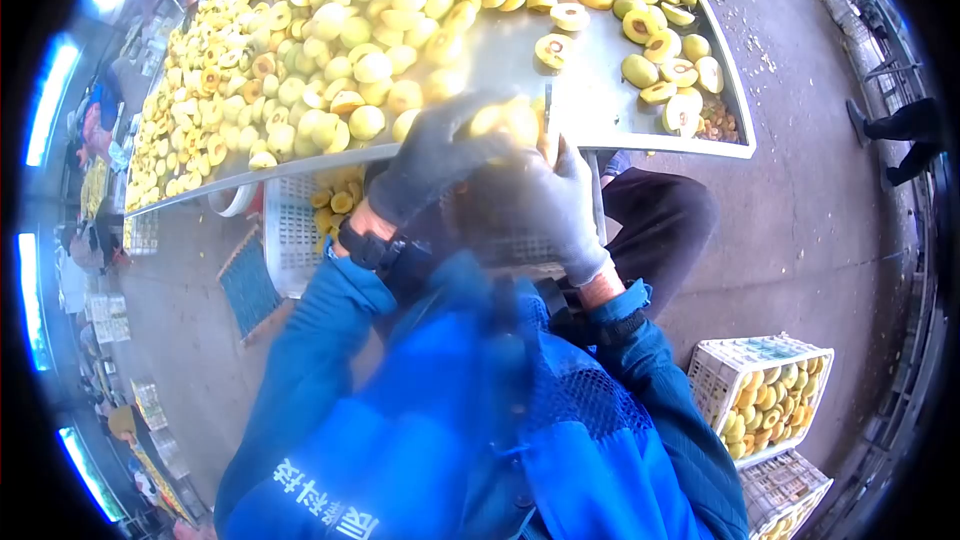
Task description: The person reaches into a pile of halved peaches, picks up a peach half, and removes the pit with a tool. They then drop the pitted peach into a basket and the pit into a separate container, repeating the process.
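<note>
My left hand (432, 162), in a dark grey glove, curls around yellow peach halves (508, 120) just over the near edge of the metal table (600, 136). Beside it, my right hand (566, 202) wears a lighter grey glove, its fingers closed around a slim tool (549, 125) standing upright by the fruit. Blur and glare soften both hands, and I cannot tell the tool's exact kind. Beyond them, many cut peach halves (330, 25) cover the tabletop, some with a reddish pit hollow facing up. Two halves (552, 51) lie apart near my right hand.
Under the table at left stands a white crate (292, 230) with peach halves, beside a teal woven seat (253, 283). Stacked crates (712, 395) with fruit are on the floor at right. Brown scraps (722, 123) fill the table's right corner. A person's legs (905, 130) show far right.
</note>
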The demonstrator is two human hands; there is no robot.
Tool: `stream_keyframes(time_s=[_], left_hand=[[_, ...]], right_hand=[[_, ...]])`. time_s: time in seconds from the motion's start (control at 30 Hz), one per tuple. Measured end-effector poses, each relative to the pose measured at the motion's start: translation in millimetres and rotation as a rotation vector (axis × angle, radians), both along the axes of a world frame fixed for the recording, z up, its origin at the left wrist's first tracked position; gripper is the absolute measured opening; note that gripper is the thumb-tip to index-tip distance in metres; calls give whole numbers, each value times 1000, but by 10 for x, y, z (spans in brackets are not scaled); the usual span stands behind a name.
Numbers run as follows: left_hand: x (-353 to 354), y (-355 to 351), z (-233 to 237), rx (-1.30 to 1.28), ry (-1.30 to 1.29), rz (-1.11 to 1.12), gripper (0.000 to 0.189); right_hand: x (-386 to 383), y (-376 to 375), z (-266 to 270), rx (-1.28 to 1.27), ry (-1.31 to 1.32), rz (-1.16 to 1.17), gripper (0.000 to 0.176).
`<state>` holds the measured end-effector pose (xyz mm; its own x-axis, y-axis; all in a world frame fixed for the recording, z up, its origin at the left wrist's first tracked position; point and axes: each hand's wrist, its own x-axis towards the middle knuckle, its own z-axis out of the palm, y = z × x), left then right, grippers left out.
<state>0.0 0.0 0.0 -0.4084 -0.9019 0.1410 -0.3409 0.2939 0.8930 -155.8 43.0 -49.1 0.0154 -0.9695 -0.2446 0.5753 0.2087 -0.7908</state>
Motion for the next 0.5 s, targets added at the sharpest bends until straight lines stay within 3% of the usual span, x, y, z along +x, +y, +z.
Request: stream_keyframes(time_s=[0.07,0.13,0.2,0.23,0.33,0.5], left_hand=[[-22,54,-56,-116,-48,21,46],[-88,358,-153,-298,-114,35,45],[-38,436,-316,-492,-195,123,44],[-101,611,-113,-481,-236,129,41],[38,763,-662,-511,-178,147,40],[84,896,-745,-429,-175,257,36]], right_hand=[[24,76,133,-29,-18,-31,43],[-55,325,-122,-21,138,18,28],[10,382,-370,-66,93,18,21],[39,468,-306,-13,335,-12,21],[91,650,-581,43,204,58,25],[190,641,-627,-4,306,54,23]])
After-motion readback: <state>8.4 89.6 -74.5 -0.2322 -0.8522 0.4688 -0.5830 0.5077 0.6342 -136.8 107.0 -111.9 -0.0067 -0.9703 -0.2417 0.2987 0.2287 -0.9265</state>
